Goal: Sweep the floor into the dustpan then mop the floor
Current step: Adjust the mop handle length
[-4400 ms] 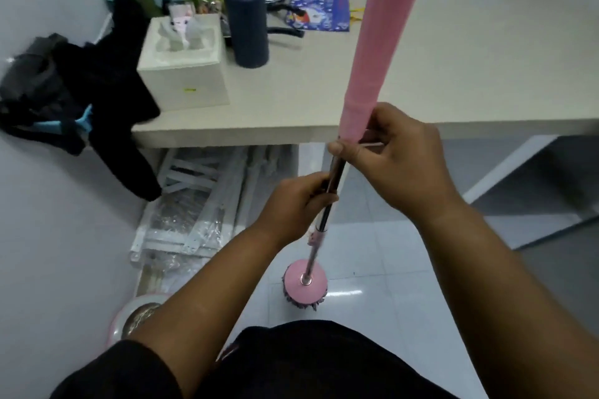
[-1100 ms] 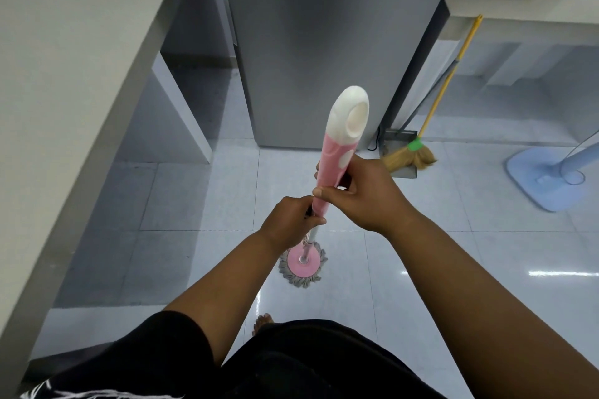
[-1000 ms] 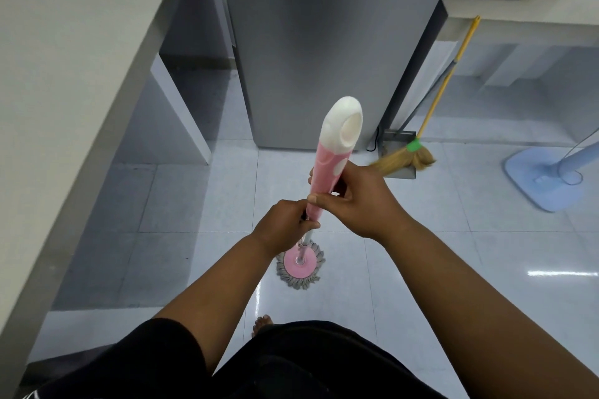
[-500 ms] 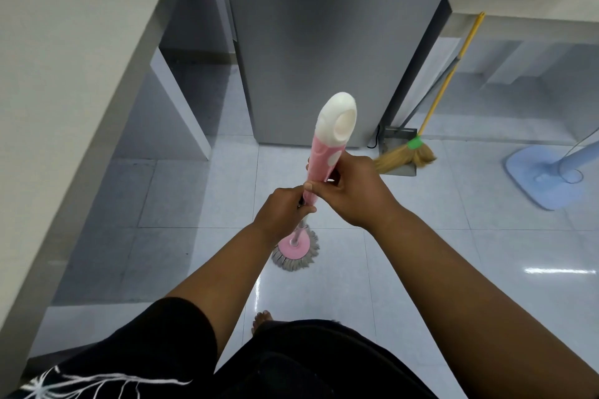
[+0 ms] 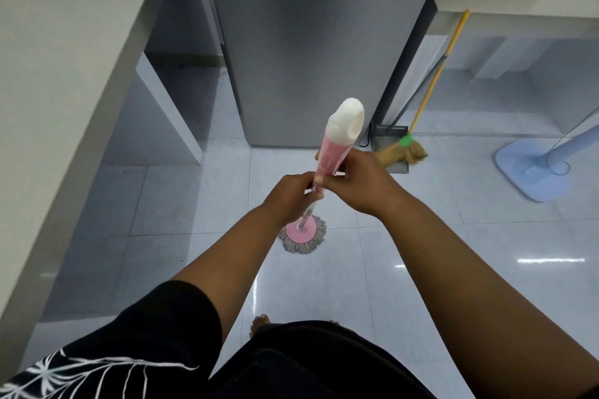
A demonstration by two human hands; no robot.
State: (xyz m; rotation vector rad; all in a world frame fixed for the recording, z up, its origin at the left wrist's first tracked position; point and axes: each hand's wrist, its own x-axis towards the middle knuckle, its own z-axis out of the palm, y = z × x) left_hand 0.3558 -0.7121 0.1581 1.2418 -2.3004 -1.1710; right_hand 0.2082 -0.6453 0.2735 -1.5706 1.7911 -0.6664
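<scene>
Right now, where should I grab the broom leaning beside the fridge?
Grip the broom midway up its yellow handle, coming from the side away from the fridge. It leans tilted, top against the counter edge, bristles down on the dustpan.

sleeve (image 5: 136,343): black, short, white line pattern
lower garment (image 5: 311,366): black
arms: bare
toes (image 5: 260,322): bare

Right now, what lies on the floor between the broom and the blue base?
Nothing: only bare floor tiles separate the broom from the blue base, as the head view shows.
</scene>
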